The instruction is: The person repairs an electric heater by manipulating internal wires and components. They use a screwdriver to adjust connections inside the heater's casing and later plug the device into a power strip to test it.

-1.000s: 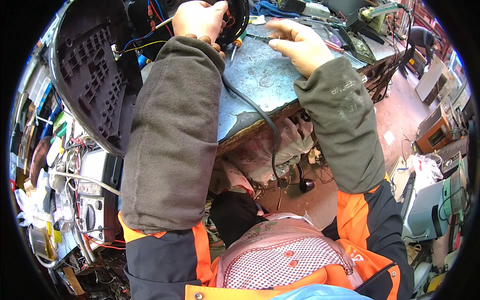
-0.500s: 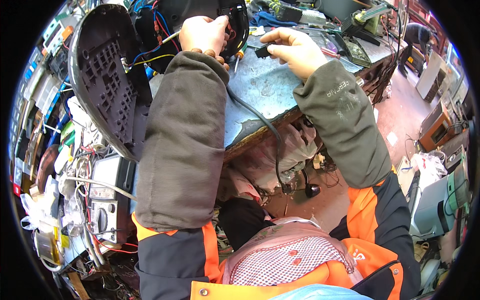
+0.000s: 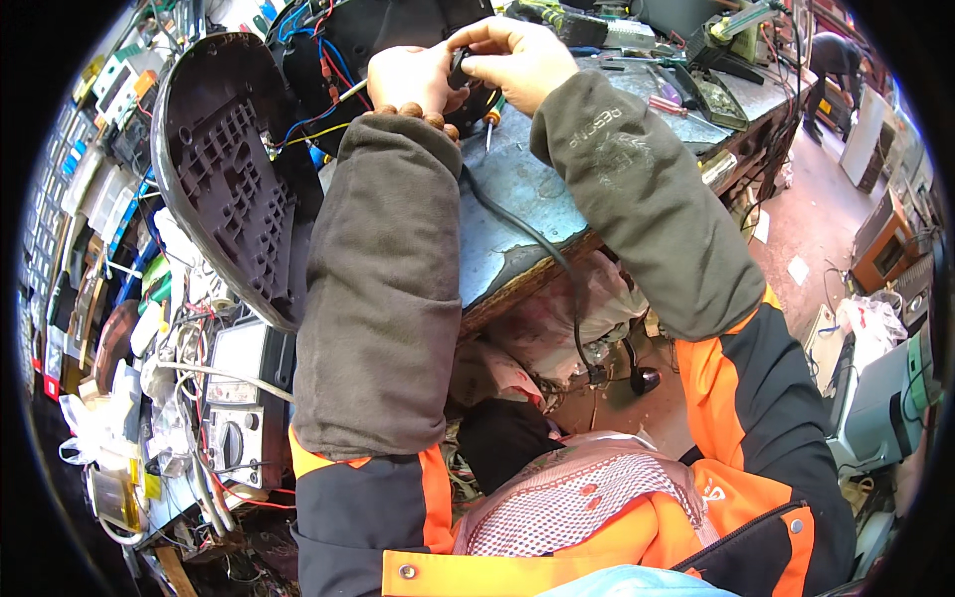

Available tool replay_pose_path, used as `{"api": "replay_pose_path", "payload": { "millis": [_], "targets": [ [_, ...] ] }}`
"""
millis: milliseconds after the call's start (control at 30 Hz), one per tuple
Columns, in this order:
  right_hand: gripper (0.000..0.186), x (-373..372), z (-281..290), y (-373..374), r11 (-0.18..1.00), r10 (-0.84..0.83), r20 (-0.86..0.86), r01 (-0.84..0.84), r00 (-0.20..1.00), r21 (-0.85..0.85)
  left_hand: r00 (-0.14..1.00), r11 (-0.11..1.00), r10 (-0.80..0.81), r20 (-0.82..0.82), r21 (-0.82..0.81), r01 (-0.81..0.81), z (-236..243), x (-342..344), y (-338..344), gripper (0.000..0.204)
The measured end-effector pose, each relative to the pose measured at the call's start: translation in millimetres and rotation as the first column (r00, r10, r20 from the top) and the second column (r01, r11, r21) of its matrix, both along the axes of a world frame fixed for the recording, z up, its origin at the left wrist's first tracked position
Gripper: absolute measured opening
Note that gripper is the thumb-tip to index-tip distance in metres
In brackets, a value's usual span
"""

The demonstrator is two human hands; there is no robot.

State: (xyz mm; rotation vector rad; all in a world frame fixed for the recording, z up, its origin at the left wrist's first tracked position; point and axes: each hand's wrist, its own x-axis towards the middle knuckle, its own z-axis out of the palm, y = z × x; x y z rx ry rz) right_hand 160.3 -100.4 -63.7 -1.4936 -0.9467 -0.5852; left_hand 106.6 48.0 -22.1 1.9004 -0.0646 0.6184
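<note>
The right hand (image 3: 512, 60) pinches a small black part (image 3: 459, 66) against the left hand (image 3: 408, 78), whose grip cannot be told, above the bench (image 3: 537, 189).

Grey-brown oversleeves (image 3: 383, 289) cover both forearms, over an orange-and-black jacket (image 3: 741, 398). Brown wooden beads (image 3: 418, 111) ring the left wrist. The apron (image 3: 567, 497) shows a red-and-white check with a pink floral band. The bench top (image 3: 522, 214) is worn blue-grey, chipped to brown at the edge. The open casing (image 3: 224, 169) is dark purple-black, with blue, red and yellow wires (image 3: 318, 90) beside it. A black cable (image 3: 542, 249) crosses the bench, and the screwdriver handle (image 3: 490, 116) is orange.
</note>
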Motion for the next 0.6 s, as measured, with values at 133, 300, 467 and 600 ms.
{"api": "replay_pose_path", "payload": {
  "millis": [133, 300, 467, 600],
  "targets": [
    [0.022, 15, -9, 4, 0.990, -0.026, -0.028, 0.029, 0.999, 0.137, 0.999, 0.996, 0.004, 0.050, -0.093, 0.000, -4, -2, -13, 0.032],
    [0.025, 12, -11, 8, 0.993, 0.056, -0.124, -0.042, 0.991, 0.109, 0.997, 0.992, 0.053, 0.060, -0.115, -0.045, -5, 0, -7, 0.033],
    [0.026, -14, -5, -5, 0.997, 0.009, -0.139, -0.019, 0.990, -0.070, 0.989, 0.995, 0.061, 0.137, -0.090, -0.049, -13, 21, 3, 0.037],
    [0.033, -1, -12, -6, 1.000, -0.014, -0.064, 0.012, 0.998, -0.029, 0.989, 0.978, 0.076, 0.124, -0.201, -0.050, -13, 18, -9, 0.038]
  ]
}}
